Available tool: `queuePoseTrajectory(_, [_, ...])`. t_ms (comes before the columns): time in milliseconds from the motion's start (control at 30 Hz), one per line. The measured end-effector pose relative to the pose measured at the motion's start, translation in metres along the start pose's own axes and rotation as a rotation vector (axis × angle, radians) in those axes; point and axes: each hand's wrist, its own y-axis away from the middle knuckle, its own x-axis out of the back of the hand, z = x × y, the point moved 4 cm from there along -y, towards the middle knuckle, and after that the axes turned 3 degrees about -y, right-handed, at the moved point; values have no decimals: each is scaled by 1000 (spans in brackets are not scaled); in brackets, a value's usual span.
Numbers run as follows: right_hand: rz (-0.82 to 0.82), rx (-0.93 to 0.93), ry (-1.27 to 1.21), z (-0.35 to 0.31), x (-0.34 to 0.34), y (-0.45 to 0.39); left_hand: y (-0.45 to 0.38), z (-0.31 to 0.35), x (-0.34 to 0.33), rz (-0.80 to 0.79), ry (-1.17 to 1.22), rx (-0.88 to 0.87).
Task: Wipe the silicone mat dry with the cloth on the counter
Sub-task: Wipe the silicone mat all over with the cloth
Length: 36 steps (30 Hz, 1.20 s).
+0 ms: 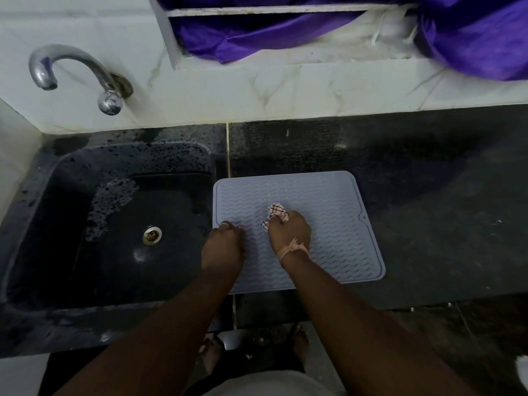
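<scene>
The pale blue mat (314, 201) lies flat on the dark worktop (428, 181), just right of the sink (85, 210). The right hand (288, 231) clasps the bunched checked cloth (276, 213) in its grip near the mat's middle. The left hand (224, 242), fingers curled, presses on the mat's left edge.

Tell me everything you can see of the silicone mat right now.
The silicone mat is pale blue-grey, squarish with rounded corners, a raised rim and wavy ridges, plus a small hole near its right edge. It lies flat on the dark counter, its left edge beside the sink. The right hand holds a checked cloth bunched against its middle; the left hand rests on its left edge. Wetness can't be judged.
</scene>
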Motion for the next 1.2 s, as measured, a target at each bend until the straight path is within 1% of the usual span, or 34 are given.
queuePoseTrajectory(67, [-57,-89,-114,3,-6,-1,0,-1,0,-1,4,1])
queuePoseTrajectory(100, [-119,-187,-264,4,-10,-2,1,-2,0,-2,13,2])
queuePoseTrajectory(167, [-310,-396,-674,1,-20,0,1,-3,-1,-7,51,9])
queuePoseTrajectory(200, [-378,-445,-874,-3,-20,0,1,-4,-2,-11,71,11])
queuePoseTrajectory(233, [-404,-460,-1019,-5,-16,-4,2,-4,-2,-12,81,10])
queuePoseTrajectory(267, [-398,-457,-1106,-3,-8,-10,2,-3,-2,-9,86,6])
queuePoseTrajectory(333, [-334,-421,-1143,6,13,-26,2,-3,-2,0,99,14])
queuePoseTrajectory(467, [-88,-396,-1024,36,63,-59,3,-1,-2,-25,129,25])
queuePoseTrajectory(500, [-58,-393,-1011,41,72,-63,3,-1,-1,-25,124,26])
queuePoseTrajectory(633, [-31,-347,-894,56,92,-73,3,0,0,-29,85,23])
queuePoseTrajectory(700, [23,-296,-772,59,98,-73,2,0,0,-34,70,25])
queuePoseTrajectory(767, [66,-208,-585,55,103,-71,2,2,0,-28,58,24])
queuePoseTrajectory(900, [-25,3,-192,45,86,-62,2,3,2,-10,38,29])
queuePoseTrajectory(933, [-31,55,-67,44,78,-57,2,4,2,-8,36,27])
queuePoseTrajectory(1000, [18,135,124,39,64,-46,2,4,3,-5,35,21])
queuePoseTrajectory(1100, [67,235,209,26,45,-33,2,4,2,-10,32,11])
queuePoseTrajectory(1200, [58,249,208,16,28,-23,1,3,1,-16,10,9])
